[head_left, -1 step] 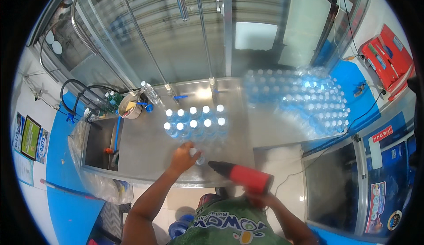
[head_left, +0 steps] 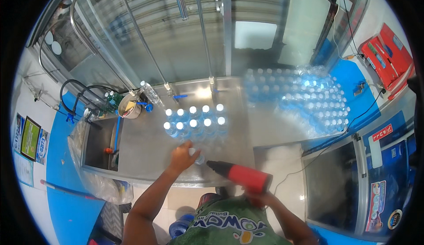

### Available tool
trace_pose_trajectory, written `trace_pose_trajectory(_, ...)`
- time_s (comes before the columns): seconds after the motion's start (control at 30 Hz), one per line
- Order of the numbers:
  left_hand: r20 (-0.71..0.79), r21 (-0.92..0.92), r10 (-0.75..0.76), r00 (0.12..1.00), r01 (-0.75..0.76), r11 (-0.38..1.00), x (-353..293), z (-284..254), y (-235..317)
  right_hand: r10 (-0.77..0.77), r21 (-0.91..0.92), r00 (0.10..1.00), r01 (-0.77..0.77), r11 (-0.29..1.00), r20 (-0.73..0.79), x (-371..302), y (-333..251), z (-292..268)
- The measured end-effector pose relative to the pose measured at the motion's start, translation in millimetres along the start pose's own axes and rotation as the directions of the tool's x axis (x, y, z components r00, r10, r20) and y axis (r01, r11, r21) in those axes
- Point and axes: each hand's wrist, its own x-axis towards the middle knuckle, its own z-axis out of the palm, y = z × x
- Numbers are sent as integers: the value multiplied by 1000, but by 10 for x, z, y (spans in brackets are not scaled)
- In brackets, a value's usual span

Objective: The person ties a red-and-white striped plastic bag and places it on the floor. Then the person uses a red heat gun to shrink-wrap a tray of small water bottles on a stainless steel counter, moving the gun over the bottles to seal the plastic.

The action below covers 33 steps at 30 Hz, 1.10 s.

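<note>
Near the front edge of the steel counter [head_left: 145, 156], my left hand [head_left: 181, 157] is closed around a small clear bottle [head_left: 199, 159] with a white cap. My right hand [head_left: 259, 198] grips a red heat gun [head_left: 249, 178], its handle mostly hidden beneath the body. The gun's black nozzle points left at the bottle, with a small gap between them. Just beyond my left hand stand two rows of white-capped, filled bottles [head_left: 193, 124], upright and close together.
More capped bottles [head_left: 311, 106] crowd the right-hand counter section. At the left are a sink [head_left: 98, 150], a tub of small items [head_left: 126, 114] and a leaning clear bottle [head_left: 151, 93]. Metal pipes with blue-handled taps rise behind. A cord [head_left: 304, 170] trails right from the heat gun.
The heat gun's nozzle has shifted very slightly left, closer to the bottle. My left hand and the bottle stay in nearly the same place.
</note>
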Motion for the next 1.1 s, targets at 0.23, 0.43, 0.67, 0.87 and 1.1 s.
trace_pose_trajectory(0.23,48,96,-46,998,41,995,81,-139,34,34,-68,999,-33,997,20,187,-23,16)
trace_pose_trajectory(0.43,133,-121,162,978,-146,982,-45,-245,-89,66,-128,998,-63,990,17,243,36,-34)
trace_pose_trajectory(0.67,-82,-164,-93,992,78,983,-25,-286,-465,70,-217,997,-72,974,-16,281,-47,-28)
trace_pose_trajectory(0.87,-191,-76,-68,979,54,996,200,-408,-772,50,-189,998,-54,981,-24,273,-68,-38)
trace_pose_trajectory(1.1,-243,-80,-116,963,99,992,261,-343,-830,144,-238,989,-143,961,-12,240,54,-291)
